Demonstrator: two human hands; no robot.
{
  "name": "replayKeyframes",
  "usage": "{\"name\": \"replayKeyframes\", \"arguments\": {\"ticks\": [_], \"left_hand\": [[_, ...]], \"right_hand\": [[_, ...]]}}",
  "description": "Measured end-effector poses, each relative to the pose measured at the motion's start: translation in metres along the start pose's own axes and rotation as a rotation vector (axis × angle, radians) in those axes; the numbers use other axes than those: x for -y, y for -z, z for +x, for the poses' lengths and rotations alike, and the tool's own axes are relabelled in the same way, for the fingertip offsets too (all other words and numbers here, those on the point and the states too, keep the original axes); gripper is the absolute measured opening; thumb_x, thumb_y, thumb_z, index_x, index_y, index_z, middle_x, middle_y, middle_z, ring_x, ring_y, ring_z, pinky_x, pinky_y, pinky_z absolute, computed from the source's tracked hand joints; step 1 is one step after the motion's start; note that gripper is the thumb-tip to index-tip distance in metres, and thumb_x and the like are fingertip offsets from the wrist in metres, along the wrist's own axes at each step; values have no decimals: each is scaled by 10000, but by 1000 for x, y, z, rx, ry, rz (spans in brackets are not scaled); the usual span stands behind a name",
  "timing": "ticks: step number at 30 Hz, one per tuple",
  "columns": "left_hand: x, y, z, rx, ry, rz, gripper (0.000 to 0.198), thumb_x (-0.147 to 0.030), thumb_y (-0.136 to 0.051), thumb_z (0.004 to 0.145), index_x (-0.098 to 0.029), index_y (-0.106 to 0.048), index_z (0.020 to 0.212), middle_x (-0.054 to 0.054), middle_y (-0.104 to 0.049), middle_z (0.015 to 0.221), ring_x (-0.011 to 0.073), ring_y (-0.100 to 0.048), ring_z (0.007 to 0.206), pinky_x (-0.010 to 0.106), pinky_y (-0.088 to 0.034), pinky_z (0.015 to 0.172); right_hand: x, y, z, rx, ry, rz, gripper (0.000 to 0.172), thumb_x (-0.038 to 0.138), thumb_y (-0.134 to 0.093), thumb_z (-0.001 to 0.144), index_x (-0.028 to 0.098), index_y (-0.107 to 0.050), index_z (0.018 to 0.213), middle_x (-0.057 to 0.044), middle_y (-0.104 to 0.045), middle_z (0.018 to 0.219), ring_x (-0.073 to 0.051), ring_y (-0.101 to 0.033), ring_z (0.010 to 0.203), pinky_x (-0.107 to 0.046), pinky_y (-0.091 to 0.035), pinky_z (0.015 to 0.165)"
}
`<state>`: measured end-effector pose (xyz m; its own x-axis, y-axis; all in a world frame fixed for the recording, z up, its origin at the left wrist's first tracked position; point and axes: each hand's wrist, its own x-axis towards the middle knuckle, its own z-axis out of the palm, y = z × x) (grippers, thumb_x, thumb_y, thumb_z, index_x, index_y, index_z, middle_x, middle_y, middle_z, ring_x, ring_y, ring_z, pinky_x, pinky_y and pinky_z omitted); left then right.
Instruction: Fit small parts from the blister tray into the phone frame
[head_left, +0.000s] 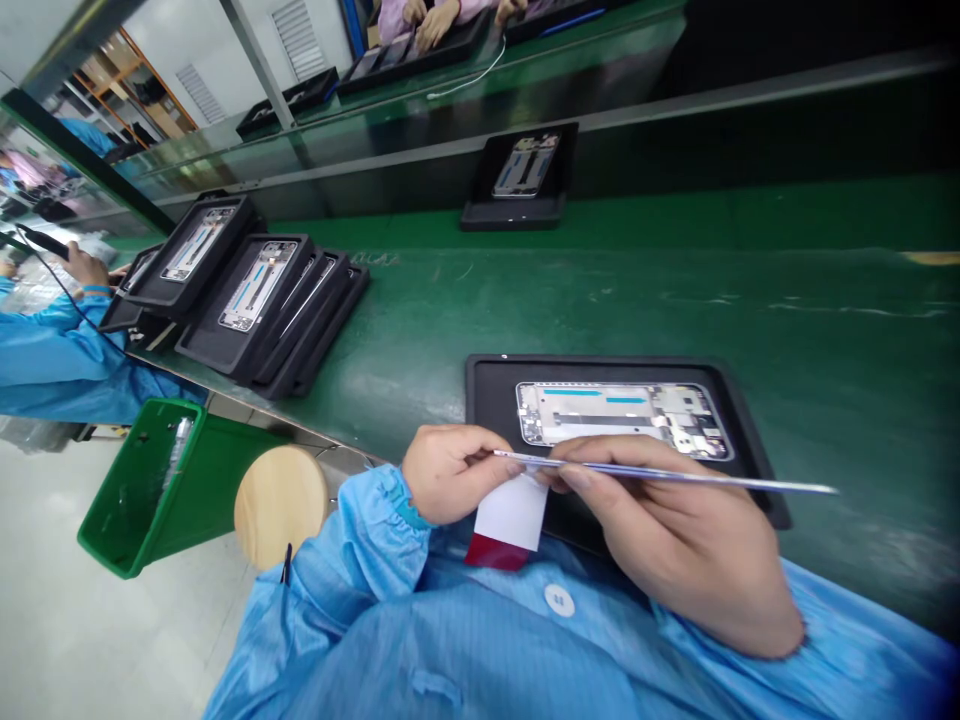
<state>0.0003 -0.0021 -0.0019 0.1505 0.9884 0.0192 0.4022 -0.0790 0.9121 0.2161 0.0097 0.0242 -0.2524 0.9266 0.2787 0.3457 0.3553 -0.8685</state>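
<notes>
My left hand (450, 470) is closed in a pinch on the near end of a thin flat panel (675, 477), seen edge-on. My right hand (675, 540) is closed on the same panel from below, and its thumb and fingers also pinch a white film tab with a red end (510, 520) that hangs down. Just beyond my hands a black tray (491, 400) lies on the green belt and carries a phone frame (622, 415) with its metal inside facing up.
Several stacked black trays with phone frames (247, 290) sit at the left on the green belt (600, 290). Another tray (521, 175) lies farther back. A green bin (142, 490) and a wooden stool (281, 500) stand lower left. A co-worker's sleeve (52, 350) is at far left; other hands (439, 20) work at the top.
</notes>
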Motion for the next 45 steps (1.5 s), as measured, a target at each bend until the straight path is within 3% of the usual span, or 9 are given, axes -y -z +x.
{"name": "replayKeyframes", "arguments": {"ticks": [4,9,13,17,24,32,41,43,45], "left_hand": [[9,12,3,-33,39,-45,216,-413,-797,932,-201,-829,957,20,-813,801,141,-731,683,223,-553,629],[50,57,25,-300,93,36,191,-365,-806,905,-205,-815,1009,2,-795,810,139,-723,700,216,-541,628],[82,84,44,-458,115,52,240,-390,-784,913,-192,-781,1049,20,-788,857,159,-735,748,242,-575,676],[95,87,50,-524,113,60,296,-423,-772,923,-194,-757,1109,38,-799,927,179,-754,817,272,-603,744],[103,87,51,-558,100,143,338,-425,-759,925,-197,-753,1175,30,-773,907,173,-723,801,277,-597,758],[106,94,58,-608,79,304,336,-373,-751,923,-204,-733,1213,24,-742,908,175,-691,834,290,-585,823],[101,111,70,-632,119,405,329,-348,-717,941,-212,-706,1241,18,-756,951,178,-706,845,298,-590,835],[90,111,74,-619,147,456,315,-346,-702,977,-221,-701,1265,23,-764,979,185,-728,879,305,-607,846],[72,100,86,-594,123,498,303,-368,-692,1017,-219,-696,1281,49,-766,1079,202,-741,964,348,-628,901]], "right_hand": [[-13,8,21,-29,-170,127,323,525,-648,1029,254,-744,881,-60,-780,849,-221,-759,774,-367,-655,732],[-63,6,50,127,-448,110,392,586,-714,937,196,-714,978,-74,-782,779,-225,-745,657,-342,-615,595],[-77,-3,53,197,-416,-27,318,543,-657,962,230,-713,959,-49,-784,763,-232,-756,686,-361,-606,673],[-73,-5,50,181,-390,-81,285,536,-635,969,261,-708,950,-28,-783,757,-250,-768,718,-381,-596,699],[-77,-3,48,174,-342,-131,277,525,-613,987,262,-700,968,-19,-788,769,-247,-767,703,-376,-575,677],[-82,-7,28,80,37,-367,268,458,-588,1035,242,-730,964,-62,-834,1023,-272,-795,853,-400,-592,805],[-91,-12,35,95,80,-315,262,444,-588,1039,246,-733,949,-67,-826,983,-280,-786,868,-418,-601,839],[-83,-15,35,69,41,-236,231,429,-609,1023,247,-727,944,-67,-821,981,-268,-777,868,-407,-601,839],[-68,-7,32,-5,-8,-124,197,400,-619,1010,243,-713,938,-60,-807,934,-238,-762,832,-372,-604,795]]}}
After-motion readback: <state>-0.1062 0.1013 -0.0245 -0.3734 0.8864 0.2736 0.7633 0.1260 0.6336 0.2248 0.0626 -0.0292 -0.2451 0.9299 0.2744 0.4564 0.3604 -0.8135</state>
